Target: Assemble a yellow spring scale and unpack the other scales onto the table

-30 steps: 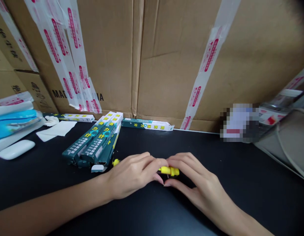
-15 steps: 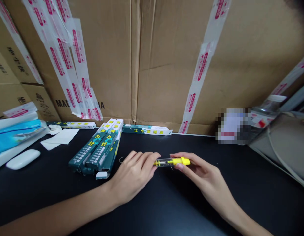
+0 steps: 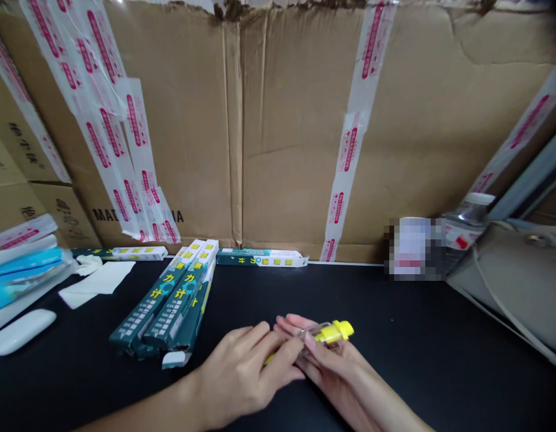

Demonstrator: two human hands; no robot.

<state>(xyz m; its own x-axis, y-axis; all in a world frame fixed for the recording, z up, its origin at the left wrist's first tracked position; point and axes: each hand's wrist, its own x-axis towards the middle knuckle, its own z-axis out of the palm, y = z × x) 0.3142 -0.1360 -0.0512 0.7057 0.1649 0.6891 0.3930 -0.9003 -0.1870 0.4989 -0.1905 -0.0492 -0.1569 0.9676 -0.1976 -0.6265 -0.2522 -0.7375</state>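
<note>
A clear plastic tube with a yellow cap [image 3: 329, 333] sits slanted between my hands, its yellow end pointing up and right. My right hand [image 3: 328, 366] grips its middle between thumb and fingers. The fingers of my left hand [image 3: 239, 375] close over the lower end, where a bit of yellow shows. Part of the tube is hidden by my fingers. Just left of my left hand lie dark green and white boxes with yellow characters [image 3: 167, 303], side by side on the black table [image 3: 395, 360].
Two more green-and-white boxes [image 3: 260, 258] lie along the cardboard cartons [image 3: 296, 138] at the back. At left are a blue packet [image 3: 26, 273], white tissue [image 3: 98, 282] and a white oval object [image 3: 19, 332]. At right stand a bottle [image 3: 467, 217], a pixelated object [image 3: 413, 249] and a beige bag [image 3: 507, 282].
The tube has turned from nearly level to slanted, and my hands have come together around it. My left hand now holds its lower end. The whole scene sits lower in the view.
</note>
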